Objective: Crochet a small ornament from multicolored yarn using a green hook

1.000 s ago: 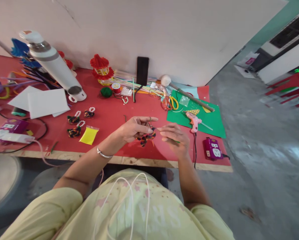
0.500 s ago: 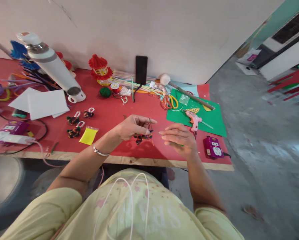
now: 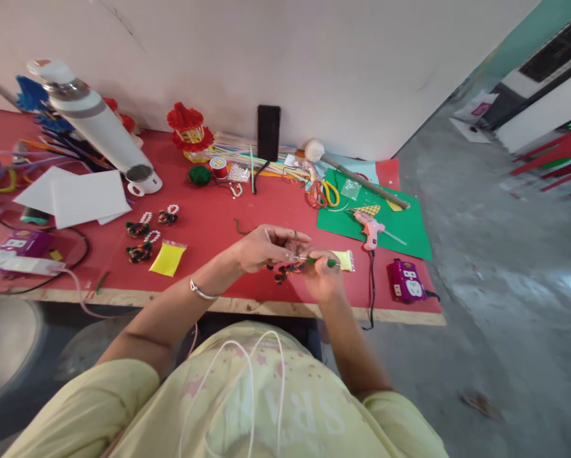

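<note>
Seen from the wearer's own head, two bare hands meet above the front part of a red-covered bench [image 3: 209,216]. The left hand [image 3: 259,249], with a silver bracelet [image 3: 202,291] at its wrist, is closed in a pinch on a small crocheted piece [image 3: 288,272] of dark, multicoloured yarn. The piece hangs just below the fingers, between the two hands and partly hidden by them. The right hand [image 3: 323,280] grips a green-handled crochet hook [image 3: 332,262], its thin shaft pointing toward the left fingertips; whether the tip is inside a stitch is too small to tell.

Just beyond the right hand lies a pale yellow packet [image 3: 345,260]. Farther right, a pink glue gun [image 3: 370,230] rests at the edge of a green sheet [image 3: 409,235], and a purple socket box [image 3: 406,282] sits near the bench's right end.

To the left of the hands, a bright yellow packet [image 3: 167,259] lies beside three small dark ornaments [image 3: 139,252] with loops of white beads. Behind the hands are a ball of dark green yarn [image 3: 199,175], a spool of red thread [image 3: 218,167] and a black phone [image 3: 269,133] leaning upright near the wall.
</note>
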The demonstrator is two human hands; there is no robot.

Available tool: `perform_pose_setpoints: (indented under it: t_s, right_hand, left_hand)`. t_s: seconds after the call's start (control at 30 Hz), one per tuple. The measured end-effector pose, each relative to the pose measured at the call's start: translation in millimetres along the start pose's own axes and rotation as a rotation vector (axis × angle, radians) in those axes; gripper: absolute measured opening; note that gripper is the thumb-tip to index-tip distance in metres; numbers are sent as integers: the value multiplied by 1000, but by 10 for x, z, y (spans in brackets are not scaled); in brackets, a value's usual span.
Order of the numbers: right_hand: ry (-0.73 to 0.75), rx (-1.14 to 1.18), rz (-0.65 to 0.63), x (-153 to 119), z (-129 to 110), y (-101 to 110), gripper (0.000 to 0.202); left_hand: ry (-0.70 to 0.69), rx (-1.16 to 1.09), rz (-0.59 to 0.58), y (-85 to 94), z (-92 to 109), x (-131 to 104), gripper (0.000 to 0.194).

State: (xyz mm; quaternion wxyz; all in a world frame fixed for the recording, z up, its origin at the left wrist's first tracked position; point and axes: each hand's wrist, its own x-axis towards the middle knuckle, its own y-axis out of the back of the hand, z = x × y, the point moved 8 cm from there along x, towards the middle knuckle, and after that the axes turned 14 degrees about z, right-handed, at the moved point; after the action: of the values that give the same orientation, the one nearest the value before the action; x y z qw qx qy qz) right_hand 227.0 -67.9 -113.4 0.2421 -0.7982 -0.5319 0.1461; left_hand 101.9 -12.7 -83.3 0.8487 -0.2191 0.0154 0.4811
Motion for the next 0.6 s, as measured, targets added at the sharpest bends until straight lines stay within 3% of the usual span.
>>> perform_pose_setpoints:
  t_s: [0.07,0.13,0.3,0.43,0.53,0.6]
  right_hand:
    - [93,-2,201,-43,52,111,26]
    - [172,-63,317,-64,48,214,24]
    - [315,-327,111,-55,-105,128,19]
    - [652,-599,208,-228,-298,-5,17]
    - [762,-581,342,-322,-219,-39,18]
    - [622,-437,333,-215,-39,12,22]
  left_hand:
    - [-94,6,144,86,-1,17,51]
    - [-203,53,280,190,37,-4,54]
    - [-333,213,405,271,86,-92,52]
    - [-457,294,535,210,87,-186,48]
    - [-346,74,492,137,-38,-150,53]
    - [-193,-87,395,103,-117,-98,57]
